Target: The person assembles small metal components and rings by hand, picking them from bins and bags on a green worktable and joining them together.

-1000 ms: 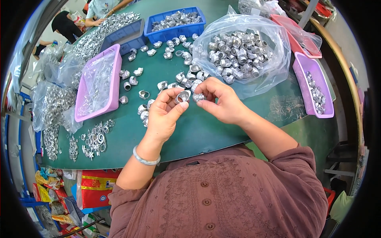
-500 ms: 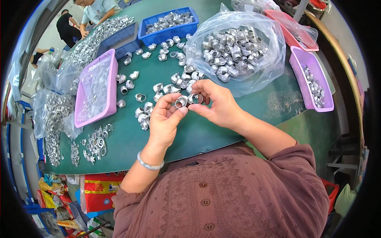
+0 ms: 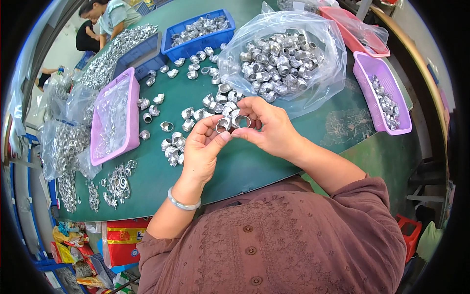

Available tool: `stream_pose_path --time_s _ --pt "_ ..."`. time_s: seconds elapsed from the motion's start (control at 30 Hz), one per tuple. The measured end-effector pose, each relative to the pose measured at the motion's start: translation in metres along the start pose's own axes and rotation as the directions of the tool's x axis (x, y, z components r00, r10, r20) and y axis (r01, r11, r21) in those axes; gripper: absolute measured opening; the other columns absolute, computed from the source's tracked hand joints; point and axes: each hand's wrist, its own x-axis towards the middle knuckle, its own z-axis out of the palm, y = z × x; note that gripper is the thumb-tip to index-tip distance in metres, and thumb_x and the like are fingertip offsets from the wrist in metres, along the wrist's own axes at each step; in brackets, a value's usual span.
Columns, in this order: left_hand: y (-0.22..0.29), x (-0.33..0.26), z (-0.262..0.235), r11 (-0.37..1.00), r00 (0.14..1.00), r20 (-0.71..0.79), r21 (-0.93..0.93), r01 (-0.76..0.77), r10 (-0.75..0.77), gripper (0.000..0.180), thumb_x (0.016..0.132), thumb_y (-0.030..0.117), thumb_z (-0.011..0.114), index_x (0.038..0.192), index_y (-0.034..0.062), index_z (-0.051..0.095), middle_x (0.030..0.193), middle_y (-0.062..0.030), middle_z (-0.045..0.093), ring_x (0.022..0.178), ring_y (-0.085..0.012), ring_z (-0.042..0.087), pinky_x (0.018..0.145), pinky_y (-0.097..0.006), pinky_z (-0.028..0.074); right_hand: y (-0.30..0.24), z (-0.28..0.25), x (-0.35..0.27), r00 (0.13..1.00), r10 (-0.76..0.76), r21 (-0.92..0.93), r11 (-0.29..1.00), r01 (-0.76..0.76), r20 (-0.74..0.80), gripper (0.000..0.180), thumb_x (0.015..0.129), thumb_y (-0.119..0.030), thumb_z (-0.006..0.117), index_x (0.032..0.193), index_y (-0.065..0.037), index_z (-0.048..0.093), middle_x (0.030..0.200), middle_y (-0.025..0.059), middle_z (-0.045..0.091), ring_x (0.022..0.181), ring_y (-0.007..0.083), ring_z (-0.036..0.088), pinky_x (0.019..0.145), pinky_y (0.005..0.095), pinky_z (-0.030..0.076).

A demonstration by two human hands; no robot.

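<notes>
Between thumb and fingers, my left hand (image 3: 205,143) pinches a silver metal ring (image 3: 223,126) with a broad top. My right hand (image 3: 272,128) grips another silver ring (image 3: 243,118) close beside it, its round opening turned toward me. The two rings are side by side; whether they touch I cannot tell. Just beyond my hands, loose chunky silver rings (image 3: 187,113) lie scattered on the green tabletop (image 3: 235,169). A small cluster of rings (image 3: 172,148) lies left of my left hand. Farther back, a clear plastic bag (image 3: 327,81) lies spread open around a large heap of similar rings (image 3: 281,61).
A blue basket (image 3: 198,43) of metal pieces and a darker blue tray (image 3: 142,61) stand at the back. Pink baskets (image 3: 134,112) flank the table, the right one (image 3: 399,117) holding rings. Bagged pieces (image 3: 68,142) line the left. A person (image 3: 117,18) sits at the far left end.
The table and its contents have shifted slightly left in the view. Both hands keep almost the same pose on the two rings. The far person's head shows more.
</notes>
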Motion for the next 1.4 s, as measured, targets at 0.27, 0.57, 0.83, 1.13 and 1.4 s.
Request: stream_pose_path --time_s 0.27,0.57,0.83,1.13,1.4 --pt "-0.003 0.013 0.009 0.996 0.996 0.023 -0.015 0.089 -0.088 0.031 0.082 -0.001 0.056 0.112 0.0026 0.049 0.104 -0.0062 0.058 0.091 -0.0138 0.057 0.082 -0.028 0.047 0.002 -0.015 -0.001 0.999 -0.036 -0.057 0.998 0.035 -0.026 0.049 0.067 -0.013 0.074 0.107 0.0 0.049 0.083 0.0115 0.058 0.064 0.0209 0.056 0.058 0.0299 0.047" --pt "0.0 0.018 0.026 0.999 0.998 0.047 0.024 0.031 -0.032 0.036 0.082 -0.004 0.054 0.117 0.0009 0.046 0.104 -0.0075 0.056 0.092 -0.0138 0.056 0.079 -0.028 0.049 0.005 -0.029 -0.001 1.0 -0.007 0.033 0.999 0.007 0.015 0.031 0.076 -0.011 0.066 0.102 0.001 0.055 0.081 0.0049 0.057 0.062 0.0114 0.053 0.058 0.0231 0.044" --pt "0.007 0.026 0.023 0.907 0.913 0.133 -0.129 0.401 -0.385 0.026 0.091 0.02 0.046 0.107 0.0 0.05 0.09 -0.01 0.062 0.073 -0.0162 0.062 0.063 -0.026 0.051 0.021 -0.038 0.004 0.811 0.48 0.661 0.494 -0.565 0.334 0.022 0.087 -0.023 0.056 0.093 -0.002 0.055 0.074 0.004 0.059 0.052 0.0074 0.052 0.043 0.019 0.038" --pt "0.002 0.027 0.016 0.786 0.829 0.206 -0.266 0.558 -0.519 0.036 0.093 0.03 0.04 0.099 -0.002 0.057 0.085 -0.0123 0.064 0.071 -0.0194 0.064 0.062 -0.026 0.052 0.022 -0.044 0.003 0.756 0.485 0.709 0.328 -0.624 0.44 0.024 0.089 -0.027 0.05 0.09 -0.003 0.056 0.073 0.0085 0.06 0.049 0.0143 0.056 0.041 0.0227 0.041" --pt "0.0 0.03 0.018 0.715 0.797 0.283 -0.353 0.604 -0.533 0.035 0.093 0.03 0.041 0.1 -0.0004 0.057 0.089 -0.0144 0.064 0.075 -0.0213 0.065 0.065 -0.028 0.053 0.023 -0.047 0.002 0.764 0.482 0.731 0.311 -0.607 0.429 0.026 0.089 -0.027 0.05 0.09 -0.002 0.057 0.072 0.0085 0.061 0.049 0.015 0.056 0.042 0.0231 0.041"
